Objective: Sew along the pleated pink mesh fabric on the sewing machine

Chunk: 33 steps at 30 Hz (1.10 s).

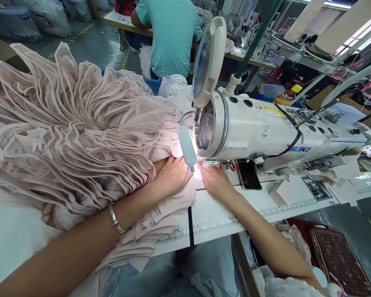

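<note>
Bare forearms (89,239) are stretched across a white sewing table (6,243), the left one ringed by a silver bangle (114,218), above a lap clothed in pale blue. Pale pink cloth (198,175) is held under the needle end of a white Juki sewing machine (253,123), brightly lit beside a grey-green lamp (187,146). The left hand (174,176) is laid over the cloth with its fingers pointed toward the needle; the right hand (217,181) is set at the opposite side, thumb and forefinger close to the presser foot. Whether cloth is pinched by either set of fingertips cannot be told. More pink pieces (160,214), flat and thin, are fanned beneath the left forearm, while a tall heap of ruffled, lace-trimmed garment parts (64,123) is massed to the left. Behind the heap, white lace (179,87) is seen beside a blue bin (153,85); amber liquid is held in a yellow-capped bottle (285,97) beyond the machine, and lidded plastic tubs (14,24) are lined up at upper left. The table's front edge is marked by a ruler scale (216,226) and crossed by a black strip (191,227). Beside the right forearm, room is bounded by a smartphone (249,175) and a stack of pale squares (282,192).
</note>
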{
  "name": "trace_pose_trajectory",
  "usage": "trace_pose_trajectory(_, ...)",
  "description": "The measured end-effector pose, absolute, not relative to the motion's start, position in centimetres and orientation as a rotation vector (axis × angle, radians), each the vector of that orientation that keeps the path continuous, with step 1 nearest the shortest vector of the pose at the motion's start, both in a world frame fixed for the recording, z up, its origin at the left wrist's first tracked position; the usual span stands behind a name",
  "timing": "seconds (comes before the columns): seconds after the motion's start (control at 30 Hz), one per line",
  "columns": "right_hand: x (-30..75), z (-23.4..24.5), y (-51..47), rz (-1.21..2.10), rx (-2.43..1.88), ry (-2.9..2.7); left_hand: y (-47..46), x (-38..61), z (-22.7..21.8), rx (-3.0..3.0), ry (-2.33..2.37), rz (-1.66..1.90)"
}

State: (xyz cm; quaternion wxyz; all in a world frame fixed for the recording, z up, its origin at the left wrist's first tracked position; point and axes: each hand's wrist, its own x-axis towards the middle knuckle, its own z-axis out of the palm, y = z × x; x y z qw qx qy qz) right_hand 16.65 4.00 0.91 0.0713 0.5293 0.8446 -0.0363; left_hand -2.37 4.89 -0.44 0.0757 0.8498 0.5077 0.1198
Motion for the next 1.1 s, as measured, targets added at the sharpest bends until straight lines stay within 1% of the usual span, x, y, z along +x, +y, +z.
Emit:
trace_pose_trajectory(0.33,16.4,0.2,3.8,-0.056,1.66,2.634,4.8,-2.5,-0.1,2.601,1.603,0.351)
trace_pose_trajectory(0.5,16.2,0.5,4.1,-0.024,1.732,2.542,5.8,-2.9,0.6,2.421,1.955,0.342)
trace_pose_trajectory(0.6,16.6,0.4,4.8,-0.092,1.771,2.464,6.3,-3.1,1.7,2.317,2.095,0.277)
trace_pose_trajectory(0.7,17.2,-0.1,5.2,-0.136,1.768,2.463,4.6,-3.3,3.5,2.474,1.966,0.106)
trace_pose_trajectory(0.77,17.3,-0.3,4.9,-0.072,1.768,2.597,2.1,-3.8,4.8,2.695,1.653,0.01)
trace_pose_trajectory(0.83,17.0,-0.4,4.2,-0.066,1.572,2.865,-0.7,-4.7,5.8,2.863,1.302,-0.02)
trace_pose_trajectory(0.87,16.7,-0.3,3.7,-0.107,1.377,3.014,-2.0,-5.3,6.0,2.923,1.276,0.015)
trace_pose_trajectory(0.93,16.0,-0.1,2.6,-0.22,0.939,3.206,-4.2,-6.7,5.9,2.993,1.469,0.042)
trace_pose_trajectory(0.97,15.7,0.1,2.1,-0.252,0.805,3.235,-4.9,-7.4,5.7,3.003,1.612,0.057)
trace_pose_trajectory(1.03,15.4,0.5,1.2,-0.31,0.749,3.228,-5.9,-8.6,5.1,3.047,1.737,0.108)
trace_pose_trajectory(1.1,15.9,1.0,0.6,-0.493,0.802,3.195,-6.5,-9.3,4.8,3.086,1.623,0.18)
